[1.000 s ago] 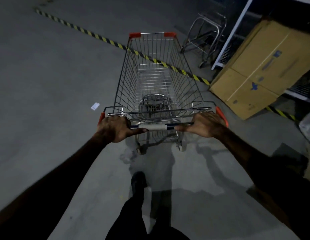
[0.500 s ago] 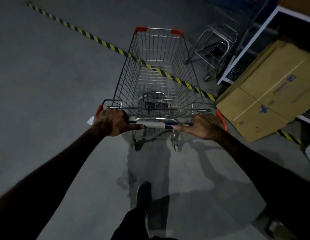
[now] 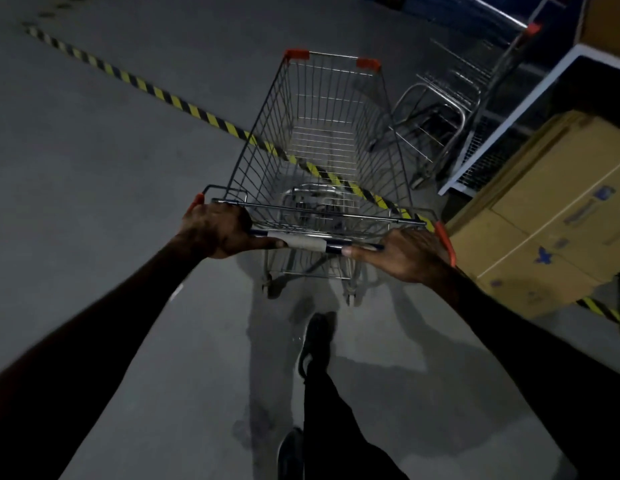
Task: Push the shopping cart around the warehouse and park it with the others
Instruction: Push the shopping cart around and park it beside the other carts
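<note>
An empty wire shopping cart [image 3: 322, 109] with orange corner caps rolls ahead of me on grey concrete. Its dark handle bar [image 3: 306, 242] has a pale wrapped middle. My left hand [image 3: 218, 232] grips the bar's left end, thumb lying along the bar. My right hand [image 3: 405, 256] grips the right end beside the orange end cap. Another parked cart [image 3: 450, 112] stands ahead to the right, close to my cart's front right corner.
A yellow-black striped floor line [image 3: 156, 91] runs diagonally under the cart. A large cardboard box [image 3: 551, 216] leans at the right against a white shelving frame [image 3: 509, 119]. My shoe [image 3: 317, 341] steps behind the cart. Open concrete lies to the left.
The cart has rolled forward over the striped line and nearer the parked cart. The box and shelving have slid closer on the right. Both hands keep their grip.
</note>
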